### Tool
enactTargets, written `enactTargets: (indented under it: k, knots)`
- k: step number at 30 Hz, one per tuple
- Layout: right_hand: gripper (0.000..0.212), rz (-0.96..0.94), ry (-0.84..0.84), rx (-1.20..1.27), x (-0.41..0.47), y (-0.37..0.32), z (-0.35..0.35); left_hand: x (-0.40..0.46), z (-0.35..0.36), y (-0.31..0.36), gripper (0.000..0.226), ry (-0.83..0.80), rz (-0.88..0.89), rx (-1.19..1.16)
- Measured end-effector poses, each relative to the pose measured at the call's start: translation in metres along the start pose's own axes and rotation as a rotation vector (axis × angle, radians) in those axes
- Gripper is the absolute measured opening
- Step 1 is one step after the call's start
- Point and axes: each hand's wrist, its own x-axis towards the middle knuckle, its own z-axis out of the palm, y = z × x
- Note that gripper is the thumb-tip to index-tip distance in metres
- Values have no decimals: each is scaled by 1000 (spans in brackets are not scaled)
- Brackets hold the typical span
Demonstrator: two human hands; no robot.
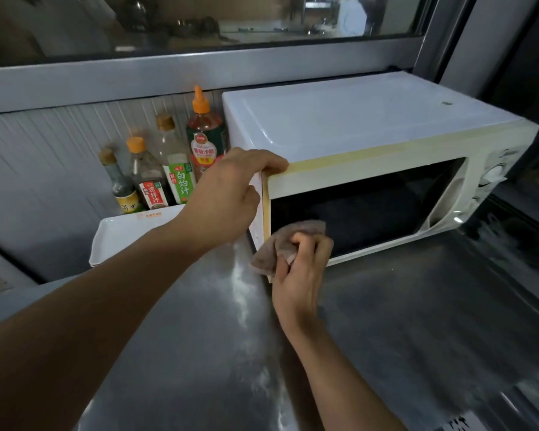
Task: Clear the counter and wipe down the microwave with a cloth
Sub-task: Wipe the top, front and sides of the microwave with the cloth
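Observation:
A white microwave with a dark glass door stands on the steel counter at the right. My left hand grips its top front left corner, fingers curled over the edge. My right hand is closed around a crumpled pinkish-brown cloth, pressed against the lower left corner of the door. The door is closed.
Several sauce bottles stand against the ribbed back wall left of the microwave. A white rectangular tray sits in front of them. A window ledge runs above. The counter reaches toward me, bare and shiny.

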Motion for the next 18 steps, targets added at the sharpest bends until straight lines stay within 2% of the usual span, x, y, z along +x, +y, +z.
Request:
enactTargets:
  k: [6,10,14,18]
  knots:
    - [20,-147,130,80,38,-39,-16,1,-10,2,66,-62,-48,-68]
    - [24,-228,116,-5,49,-50,-17,-1,-14,5,64,-58,-72,-80]
    - [28,-264,57,-47,62,-37,-26,2,-12,16,60,-61,-21,94]
    - [33,-111,140,-49,100,0,-62,10,-3,28,54,-63,54,307]
